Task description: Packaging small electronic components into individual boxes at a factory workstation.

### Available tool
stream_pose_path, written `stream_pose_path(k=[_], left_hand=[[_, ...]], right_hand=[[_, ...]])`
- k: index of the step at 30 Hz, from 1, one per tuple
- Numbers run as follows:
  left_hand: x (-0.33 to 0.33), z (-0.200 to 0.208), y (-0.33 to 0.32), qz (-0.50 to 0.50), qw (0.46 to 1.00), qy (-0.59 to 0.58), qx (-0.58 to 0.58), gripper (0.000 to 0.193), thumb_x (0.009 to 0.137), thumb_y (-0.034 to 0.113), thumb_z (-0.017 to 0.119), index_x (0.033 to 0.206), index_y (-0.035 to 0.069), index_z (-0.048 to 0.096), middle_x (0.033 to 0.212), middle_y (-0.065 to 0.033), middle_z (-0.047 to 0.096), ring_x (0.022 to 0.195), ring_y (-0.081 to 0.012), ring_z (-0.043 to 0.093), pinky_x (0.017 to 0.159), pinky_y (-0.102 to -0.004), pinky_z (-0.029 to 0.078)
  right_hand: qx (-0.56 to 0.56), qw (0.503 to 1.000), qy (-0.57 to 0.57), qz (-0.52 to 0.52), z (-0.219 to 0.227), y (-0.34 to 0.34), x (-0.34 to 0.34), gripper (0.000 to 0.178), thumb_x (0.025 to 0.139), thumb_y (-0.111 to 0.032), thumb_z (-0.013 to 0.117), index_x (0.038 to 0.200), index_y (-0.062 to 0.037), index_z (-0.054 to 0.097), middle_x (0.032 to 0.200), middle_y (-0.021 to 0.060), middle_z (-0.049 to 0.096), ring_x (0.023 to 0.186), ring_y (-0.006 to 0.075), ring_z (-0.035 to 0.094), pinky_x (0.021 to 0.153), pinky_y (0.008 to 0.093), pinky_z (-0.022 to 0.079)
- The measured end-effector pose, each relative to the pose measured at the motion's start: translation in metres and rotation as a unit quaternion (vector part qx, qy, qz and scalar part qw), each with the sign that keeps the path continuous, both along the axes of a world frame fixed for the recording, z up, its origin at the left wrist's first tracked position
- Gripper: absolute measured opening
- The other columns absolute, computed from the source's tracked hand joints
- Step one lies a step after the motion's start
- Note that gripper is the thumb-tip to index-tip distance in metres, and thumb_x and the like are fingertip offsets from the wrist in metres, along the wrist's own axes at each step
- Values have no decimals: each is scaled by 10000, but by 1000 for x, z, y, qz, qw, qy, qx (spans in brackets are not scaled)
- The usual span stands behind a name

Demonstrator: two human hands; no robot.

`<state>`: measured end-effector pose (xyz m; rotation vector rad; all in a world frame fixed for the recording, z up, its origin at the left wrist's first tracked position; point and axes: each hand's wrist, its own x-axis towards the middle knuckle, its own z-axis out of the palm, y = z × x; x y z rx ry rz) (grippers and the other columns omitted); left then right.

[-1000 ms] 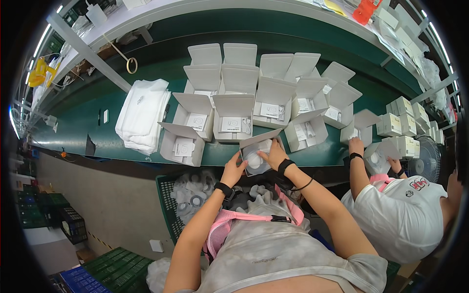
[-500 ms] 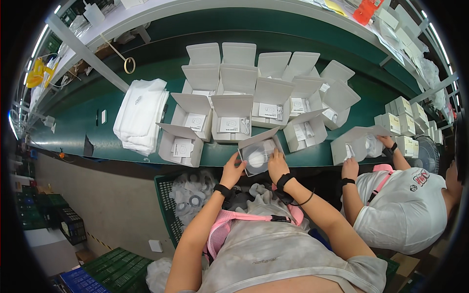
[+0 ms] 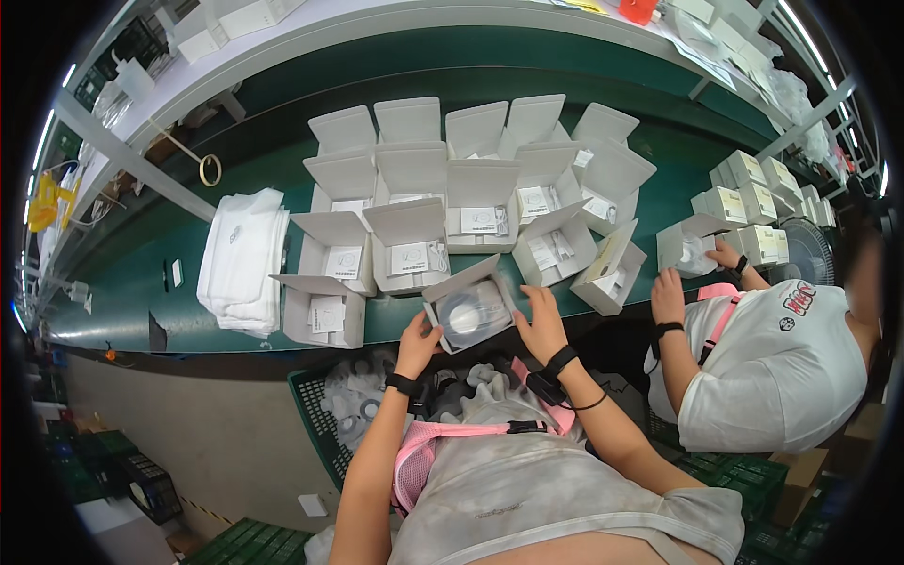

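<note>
Left grip (image 3: 417, 347) on white box (image 3: 463, 279), contents (image 3: 469, 316) indistinct.

Small print, mostly unreadable
Dark lines on white cards (image 3: 409, 258) in the open boxes (image 3: 405, 220); 1 dark mark (image 3: 235, 231) on the white stack (image 3: 235, 278); 1 line of script (image 3: 499, 511) on the grey shirt (image 3: 527, 476); red lettering (image 3: 799, 298) and a dark emblem (image 3: 786, 324) on a co-worker's white shirt (image 3: 744, 386).

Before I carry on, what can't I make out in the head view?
All in the head view:
Bottom of the box between the left hand and right hand: hidden by the wrapped item.
Insides of two back-left boxes: hidden by lids in front.
Part of the green crate: behind the left forearm.
Orange thing: cut off by the upper edge.
</note>
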<state>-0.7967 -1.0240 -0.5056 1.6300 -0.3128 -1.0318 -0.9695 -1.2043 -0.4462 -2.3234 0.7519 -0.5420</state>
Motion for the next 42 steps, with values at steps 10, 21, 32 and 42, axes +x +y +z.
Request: stream_pose_path(k=[10,21,32,42], left_hand=[[6,6,-11,-82,996,33,-6,572,833,63,585,1346,-27,347,1124,-186,576,893,-194,618,642,-305,562],[-4,17,50,-227,960,107,-129,302,916,178,544,1172,16,556,1112,-43,593,1004,-110,530,889,-254,417],[-137,-257,371,286,898,98,319,362,863,320,569,1055,13,580,969,-170,635,921,-271,606,800,-344,468],[-116,-632,498,562,714,48,415,292,775,222,664,955,10,574,827,-68,597,666,-166,564,562,-311,470]], right_hand=[[93,989,117,-1,-34,7,-23,318,834,-168,555,1077,37,527,766,281,596,750,452,581,668,482,479],[401,879,-32,-258,-90,-26,-78,516,910,-224,547,1342,-54,320,1233,121,473,1067,205,527,747,325,515],[476,786,379,110,-83,88,-24,280,923,-159,530,1130,30,516,958,107,631,808,127,601,725,250,490],[502,712,477,118,-147,169,32,269,889,-54,548,1142,32,521,990,146,635,921,184,609,846,300,475]])
